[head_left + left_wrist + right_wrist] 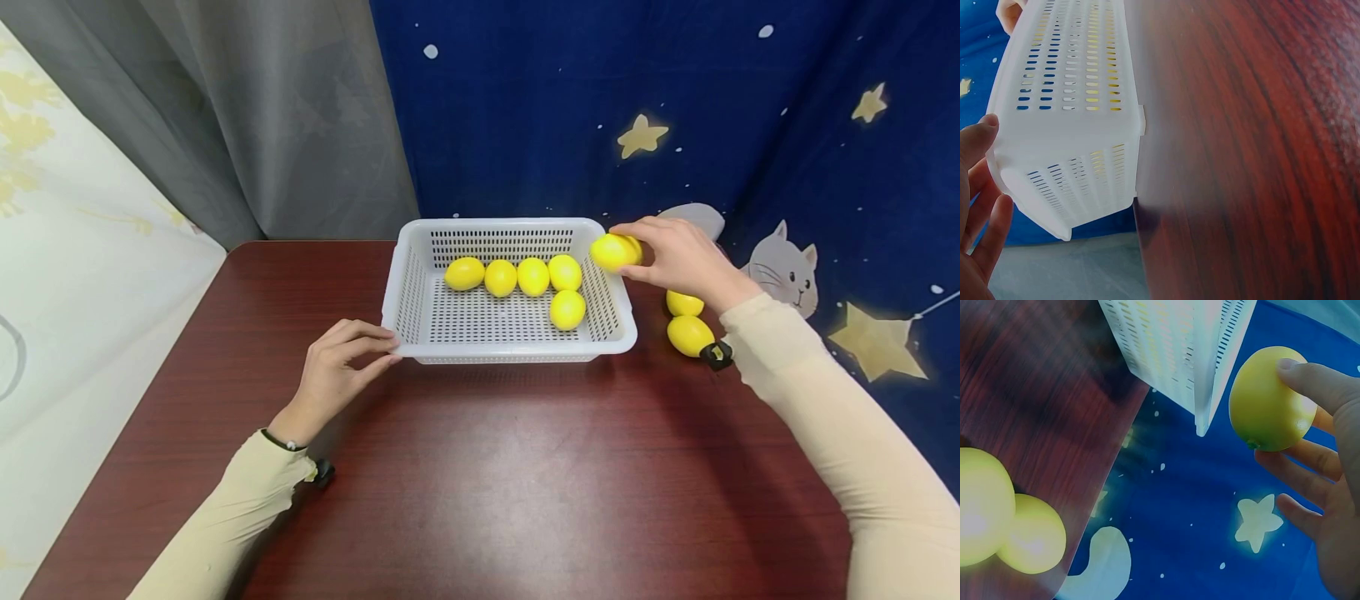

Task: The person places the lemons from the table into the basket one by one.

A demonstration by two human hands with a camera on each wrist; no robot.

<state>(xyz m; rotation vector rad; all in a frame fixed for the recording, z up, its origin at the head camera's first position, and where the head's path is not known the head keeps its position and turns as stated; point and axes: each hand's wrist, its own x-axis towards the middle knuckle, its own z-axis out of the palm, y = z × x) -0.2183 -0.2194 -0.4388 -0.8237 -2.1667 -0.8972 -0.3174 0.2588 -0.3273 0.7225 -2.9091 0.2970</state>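
A white plastic basket [510, 350] with slotted walls stands on the table, and several yellow lemons [533, 277] lie inside it. At its near left corner my left hand [333, 371] holds the rim; the left wrist view shows the thumb and fingers [1000, 219] about the basket's corner. My right hand [678, 254] grips a lemon [615, 252] between thumb and fingers, just over the basket's right rim. In the right wrist view this lemon [1271, 400] has a greenish tip and appears beside the basket wall [1204, 375].
Two more lemons [690, 335] lie on the dark red wooden table [480, 467], right of the basket under the right forearm. A blue curtain [525, 108] with stars and a grey curtain [315, 125] hang behind the table. White cloth [75, 292] hangs along the left.
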